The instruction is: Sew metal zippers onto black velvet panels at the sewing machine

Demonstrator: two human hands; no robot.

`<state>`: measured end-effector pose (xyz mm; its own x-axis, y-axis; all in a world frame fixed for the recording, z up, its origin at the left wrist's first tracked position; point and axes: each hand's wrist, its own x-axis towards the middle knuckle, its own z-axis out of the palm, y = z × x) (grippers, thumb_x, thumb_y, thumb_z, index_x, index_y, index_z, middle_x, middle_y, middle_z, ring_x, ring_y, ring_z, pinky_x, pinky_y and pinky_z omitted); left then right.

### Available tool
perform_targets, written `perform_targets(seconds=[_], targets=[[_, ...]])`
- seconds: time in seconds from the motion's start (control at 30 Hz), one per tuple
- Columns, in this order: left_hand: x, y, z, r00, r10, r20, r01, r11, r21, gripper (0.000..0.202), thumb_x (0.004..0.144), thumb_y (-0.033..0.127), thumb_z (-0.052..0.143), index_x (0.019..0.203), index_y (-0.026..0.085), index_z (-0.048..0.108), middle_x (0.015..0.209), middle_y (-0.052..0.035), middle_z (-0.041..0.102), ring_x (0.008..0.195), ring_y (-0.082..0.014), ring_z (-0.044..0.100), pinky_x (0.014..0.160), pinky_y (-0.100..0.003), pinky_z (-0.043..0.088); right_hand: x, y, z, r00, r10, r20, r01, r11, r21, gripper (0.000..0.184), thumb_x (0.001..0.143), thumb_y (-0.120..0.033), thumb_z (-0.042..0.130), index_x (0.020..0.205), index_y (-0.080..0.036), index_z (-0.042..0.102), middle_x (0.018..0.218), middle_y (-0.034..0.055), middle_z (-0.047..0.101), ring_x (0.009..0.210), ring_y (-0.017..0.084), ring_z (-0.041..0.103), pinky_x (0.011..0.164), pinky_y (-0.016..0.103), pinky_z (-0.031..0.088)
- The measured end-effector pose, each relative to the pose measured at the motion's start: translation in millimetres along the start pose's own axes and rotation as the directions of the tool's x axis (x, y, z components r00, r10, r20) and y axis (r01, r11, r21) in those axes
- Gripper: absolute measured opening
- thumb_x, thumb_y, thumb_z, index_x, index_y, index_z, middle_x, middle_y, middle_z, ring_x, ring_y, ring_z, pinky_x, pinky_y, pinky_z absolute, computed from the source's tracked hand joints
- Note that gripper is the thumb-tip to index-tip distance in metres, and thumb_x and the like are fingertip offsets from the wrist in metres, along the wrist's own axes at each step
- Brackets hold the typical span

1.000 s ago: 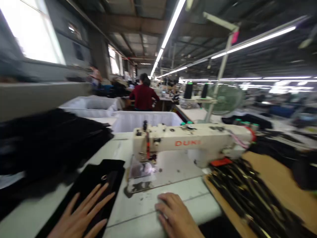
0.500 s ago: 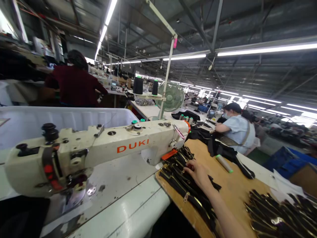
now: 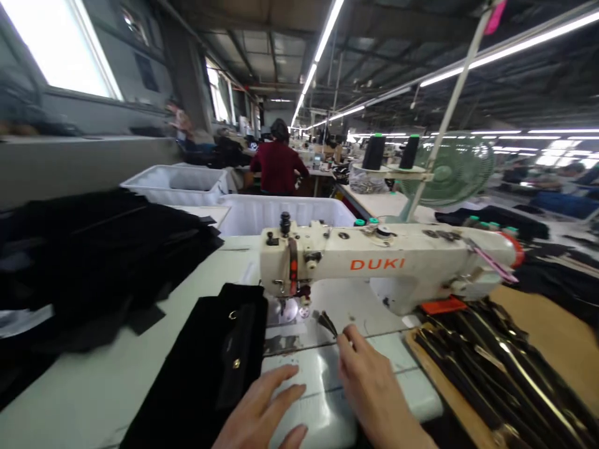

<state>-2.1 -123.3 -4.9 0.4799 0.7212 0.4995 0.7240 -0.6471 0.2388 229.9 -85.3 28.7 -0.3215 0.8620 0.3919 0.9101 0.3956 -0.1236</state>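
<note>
My right hand is pinched at the front of the sewing machine bed, with the end of a dark zipper with gold edging poking out past its fingertips. To its left, my left hand hovers open, fingers spread, beside a black fabric piece bearing gold-coloured metal fittings. The white sewing machine, lettered DUKI, stands just beyond both hands, its lit needle area above the bed. On the right, a heap of black and gold zippers lies on a brown board.
A large pile of black fabric covers the table at left. White plastic bins stand behind the machine. Thread cones sit on a stand near a green fan. A person in dark red sits farther back.
The view has swung left. My right hand has left the zipper heap and come to the machine bed with a zipper. My left hand and the black fabric piece have come into view.
</note>
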Motion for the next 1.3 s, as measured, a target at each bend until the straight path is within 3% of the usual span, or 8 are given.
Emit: perform_targets(seconds=[0.13,0.27,0.4,0.7,0.93,1.03,1.13,1.3], targets=[[5.5,-2.1,-10.4,0.997,-0.022,0.067,0.016,0.996,0.09,0.033,0.087,0.034,0.067,0.119,0.024,0.066,0.123,-0.0043,0.067,0.107,-0.023,0.068,0.093,-0.028,0.056,41.0,-35.1,47.4,0.991,0.007,0.131,-0.033,0.98,0.198,0.02,0.082,-0.001,0.052,0.088,-0.018,0.06,0.095,0.0088,0.065,0.074,0.02,0.067,0.063,0.028,0.052],[-2.6,-17.8,-33.8,0.989,-0.078,0.122,0.068,0.994,0.082,0.03,0.091,0.038,0.062,0.12,0.028,0.066,0.124,-0.0017,0.067,0.108,-0.0228,0.067,0.095,-0.031,0.056,66.5,-8.7,40.5,0.98,-0.12,0.157,0.063,0.943,0.327,0.02,0.096,-0.015,0.049,0.081,-0.019,0.062,0.085,0.0035,0.064,0.075,0.016,0.066,0.071,0.025,0.054],[7.3,-59.9,-49.4,0.963,-0.231,0.138,0.228,0.973,0.04,0.028,0.098,0.04,0.052,0.121,0.031,0.065,0.126,-0.0009,0.064,0.112,-0.0231,0.064,0.099,-0.036,0.052,62.2,21.5,37.4,0.945,-0.294,0.145,0.215,0.889,0.404,0.024,0.094,-0.012,0.052,0.112,-0.022,0.065,0.112,0.0057,0.063,0.104,0.018,0.061,0.093,0.032,0.05],[77.0,-164.1,-13.7,0.945,-0.269,0.188,0.291,0.952,-0.1,0.046,0.086,0.037,0.067,0.127,0.021,0.058,0.129,-0.0105,0.059,0.121,-0.0305,0.051,0.107,-0.049,0.036,55.4,-7.8,48.0,0.883,-0.462,0.087,0.407,0.843,0.352,0.032,0.099,-0.031,0.052,0.128,-0.022,0.06,0.125,0.006,0.063,0.122,0.026,0.051,0.111,0.051,0.036],[65.3,-131.0,-3.9,0.914,-0.358,0.189,0.396,0.889,-0.23,0.021,0.097,0.036,0.05,0.097,0.02,0.064,0.09,-0.0026,0.069,0.084,-0.0214,0.066,0.078,-0.033,0.053,43.8,-0.4,47.1,0.868,-0.485,0.107,0.44,0.85,0.291,0.037,0.1,-0.035,0.049,0.134,-0.023,0.056,0.136,0.0036,0.059,0.132,0.023,0.047,0.117,0.048,0.032],[59.3,-111.5,-1.3,0.91,-0.392,0.138,0.414,0.88,-0.233,0.028,0.097,0.035,0.053,0.12,0.02,0.058,0.112,-0.0064,0.067,0.103,-0.0249,0.065,0.092,-0.038,0.052,43.5,-0.5,47.0,0.865,-0.488,0.114,0.444,0.853,0.275,0.037,0.1,-0.033,0.048,0.133,-0.022,0.056,0.138,0.0037,0.058,0.134,0.023,0.046,0.117,0.046,0.033],[44.6,-89.9,3.2,0.93,-0.366,0.044,0.368,0.919,-0.139,0.054,0.094,0.031,0.057,0.144,0.022,0.039,0.149,-0.0113,0.042,0.139,-0.0322,0.037,0.116,-0.055,0.026,42.7,-1.6,46.5,0.861,-0.5,0.089,0.466,0.848,0.252,0.037,0.098,-0.031,0.051,0.133,-0.02,0.057,0.14,0.0048,0.057,0.134,0.023,0.047,0.115,0.042,0.036],[21.5,-61.1,7.7,0.981,-0.126,0.148,0.117,0.991,0.066,0.057,0.101,0.032,0.048,0.153,0.026,0.026,0.156,-0.0083,0.036,0.143,-0.0273,0.032,0.115,-0.055,0.026,39.6,-3.1,45.4,0.858,-0.51,0.057,0.487,0.844,0.224,0.038,0.095,-0.028,0.055,0.131,-0.016,0.058,0.139,0.0074,0.057,0.132,0.025,0.049,0.114,0.041,0.038]])
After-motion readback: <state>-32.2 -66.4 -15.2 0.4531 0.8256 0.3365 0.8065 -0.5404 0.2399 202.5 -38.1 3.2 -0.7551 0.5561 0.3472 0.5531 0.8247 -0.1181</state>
